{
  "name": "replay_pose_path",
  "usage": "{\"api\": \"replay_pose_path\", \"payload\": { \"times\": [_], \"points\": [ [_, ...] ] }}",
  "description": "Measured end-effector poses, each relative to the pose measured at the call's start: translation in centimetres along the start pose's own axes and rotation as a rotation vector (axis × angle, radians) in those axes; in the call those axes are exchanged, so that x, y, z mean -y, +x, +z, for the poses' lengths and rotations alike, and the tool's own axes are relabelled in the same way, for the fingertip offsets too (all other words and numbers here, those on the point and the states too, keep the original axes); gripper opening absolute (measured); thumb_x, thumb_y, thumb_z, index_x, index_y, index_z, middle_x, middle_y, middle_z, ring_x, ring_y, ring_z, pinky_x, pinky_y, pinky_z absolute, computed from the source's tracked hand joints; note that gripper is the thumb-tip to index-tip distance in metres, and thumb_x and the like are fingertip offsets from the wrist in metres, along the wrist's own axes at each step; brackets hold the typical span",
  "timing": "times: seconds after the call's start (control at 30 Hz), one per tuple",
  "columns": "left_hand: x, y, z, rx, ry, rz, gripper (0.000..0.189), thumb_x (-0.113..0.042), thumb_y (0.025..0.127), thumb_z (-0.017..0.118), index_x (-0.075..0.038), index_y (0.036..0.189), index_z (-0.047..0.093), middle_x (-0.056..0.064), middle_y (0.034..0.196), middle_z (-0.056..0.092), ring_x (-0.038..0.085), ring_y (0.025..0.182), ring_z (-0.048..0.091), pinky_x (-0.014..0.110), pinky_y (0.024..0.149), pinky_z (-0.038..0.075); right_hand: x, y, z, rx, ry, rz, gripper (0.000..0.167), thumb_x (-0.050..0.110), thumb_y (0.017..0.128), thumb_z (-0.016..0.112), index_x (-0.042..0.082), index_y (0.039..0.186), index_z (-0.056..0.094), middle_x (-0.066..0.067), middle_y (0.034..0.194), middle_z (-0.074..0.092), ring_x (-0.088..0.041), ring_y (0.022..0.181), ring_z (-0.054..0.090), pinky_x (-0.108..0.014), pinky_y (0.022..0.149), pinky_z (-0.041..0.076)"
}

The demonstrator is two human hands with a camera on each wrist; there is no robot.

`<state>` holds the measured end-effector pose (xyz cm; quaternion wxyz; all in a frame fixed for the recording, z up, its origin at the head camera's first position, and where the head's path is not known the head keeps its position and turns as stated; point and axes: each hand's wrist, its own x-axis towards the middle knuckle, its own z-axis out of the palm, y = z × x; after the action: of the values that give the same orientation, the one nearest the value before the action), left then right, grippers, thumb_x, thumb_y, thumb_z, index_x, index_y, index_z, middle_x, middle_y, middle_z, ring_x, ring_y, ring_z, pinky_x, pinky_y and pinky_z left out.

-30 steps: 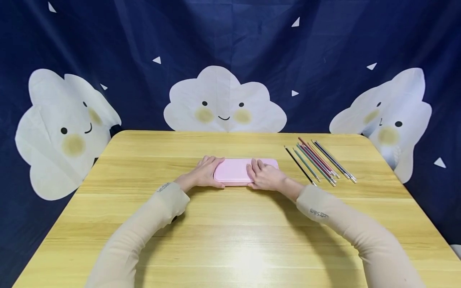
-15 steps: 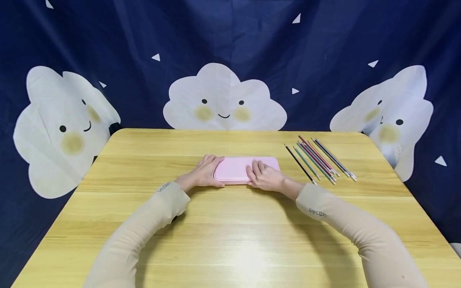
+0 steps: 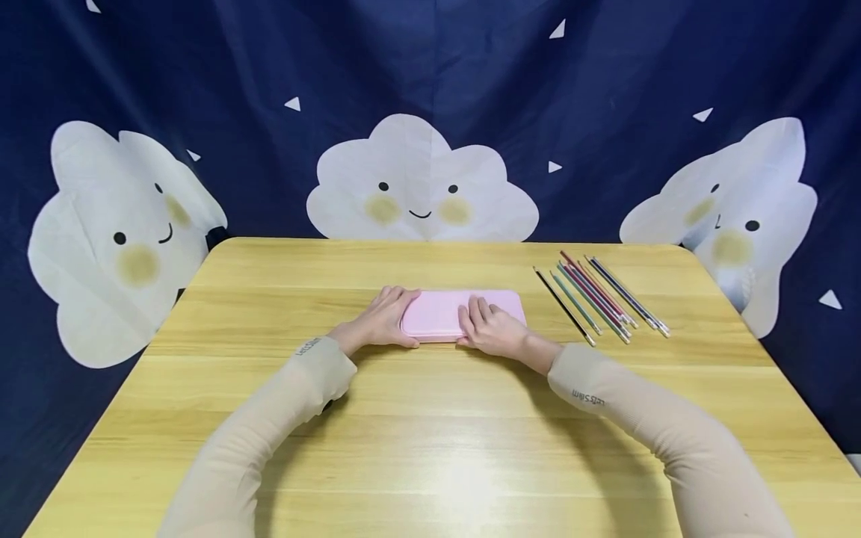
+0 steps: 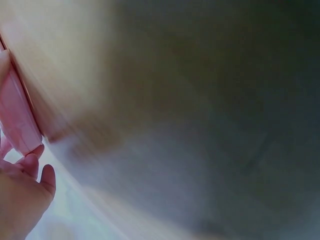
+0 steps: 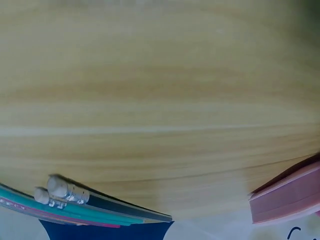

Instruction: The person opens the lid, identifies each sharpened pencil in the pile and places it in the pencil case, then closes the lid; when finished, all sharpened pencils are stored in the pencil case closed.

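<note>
A closed pink pencil case (image 3: 437, 312) lies flat on the wooden table, its long side facing me. At its left end my left hand (image 3: 386, 317) grips it, thumb at the front corner and fingers at the back. My right hand (image 3: 494, 327) sits over the right half, fingers curled on the lid and thumb at the front edge. Whatever lies under those right fingers is hidden. In the left wrist view, fingers (image 4: 31, 165) hold the end of the pencil case (image 4: 19, 112). Only a corner of the pencil case (image 5: 287, 197) enters the right wrist view, without the hand.
Several pencils (image 3: 592, 299) with eraser ends lie loosely side by side to the right of the case. Close up, their eraser ends (image 5: 57, 186) appear in the right wrist view. A dark blue cloth (image 3: 430, 60) with cloud prints hangs behind the table (image 3: 417, 433).
The head view has tilted slightly, lifting the scene a little. My right hand has shifted very slightly left along the case. The left hand keeps its grip, and the pencils lie as before.
</note>
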<state>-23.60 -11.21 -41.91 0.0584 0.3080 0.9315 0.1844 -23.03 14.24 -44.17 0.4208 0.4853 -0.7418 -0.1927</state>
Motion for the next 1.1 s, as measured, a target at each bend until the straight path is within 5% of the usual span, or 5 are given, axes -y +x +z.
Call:
{"api": "replay_pose_path", "payload": {
  "times": [0.27, 0.47, 0.63, 1.0, 1.1],
  "points": [
    [0.0, 0.3, -0.3, 0.015, 0.015, -0.014, 0.097, -0.041, 0.065, 0.076, -0.003, 0.141, 0.029, 0.018, 0.123, 0.043, 0.03, 0.11, 0.036, 0.043, 0.093, 0.033, -0.7, -0.1, -0.1, -0.05, 0.048, 0.03, 0.057, 0.043, 0.099, 0.022, -0.001, 0.096, 0.058, -0.018, 0.089, 0.064, -0.026, 0.075, 0.063, -0.028, 0.054, 0.05],
    [0.1, 0.1, -0.4, 0.035, 0.013, -0.033, 0.099, -0.042, 0.065, 0.077, -0.005, 0.142, 0.027, 0.018, 0.125, 0.043, 0.03, 0.108, 0.035, 0.042, 0.091, 0.032, -2.3, -1.2, -2.2, 0.322, 0.451, 0.143, 0.06, 0.046, 0.085, 0.055, 0.001, 0.124, 0.051, -0.017, 0.124, 0.054, -0.031, 0.111, 0.053, -0.04, 0.086, 0.047],
    [0.1, -0.1, -0.1, 0.032, -0.004, -0.036, 0.102, -0.042, 0.066, 0.077, -0.005, 0.143, 0.023, 0.019, 0.127, 0.042, 0.03, 0.108, 0.035, 0.043, 0.092, 0.032, -4.5, -2.8, -3.9, 0.508, 0.661, 0.306, 0.062, 0.047, 0.085, 0.057, 0.005, 0.13, 0.048, -0.016, 0.13, 0.049, -0.033, 0.119, 0.045, -0.048, 0.098, 0.036],
    [0.0, 0.0, -0.2, -0.013, -0.132, -0.135, 0.124, -0.04, 0.059, 0.083, 0.0, 0.145, 0.002, 0.02, 0.148, 0.022, 0.037, 0.12, 0.031, 0.053, 0.102, 0.022, -6.5, -4.5, -3.2, 0.024, 0.791, 0.515, 0.034, 0.01, 0.071, 0.074, 0.001, 0.101, 0.06, -0.013, 0.093, 0.066, -0.025, 0.07, 0.062, -0.038, 0.06, 0.048],
    [-0.1, 0.0, -0.1, -0.029, -0.129, -0.151, 0.13, -0.041, 0.057, 0.083, 0.002, 0.144, -0.003, 0.019, 0.144, 0.03, 0.035, 0.114, 0.036, 0.05, 0.098, 0.028, -6.8, -4.2, -2.5, -0.105, 0.811, 0.598, 0.028, 0.0, 0.069, 0.073, -0.002, 0.093, 0.059, -0.014, 0.085, 0.066, -0.023, 0.065, 0.061, -0.034, 0.057, 0.049]
  ]
}}
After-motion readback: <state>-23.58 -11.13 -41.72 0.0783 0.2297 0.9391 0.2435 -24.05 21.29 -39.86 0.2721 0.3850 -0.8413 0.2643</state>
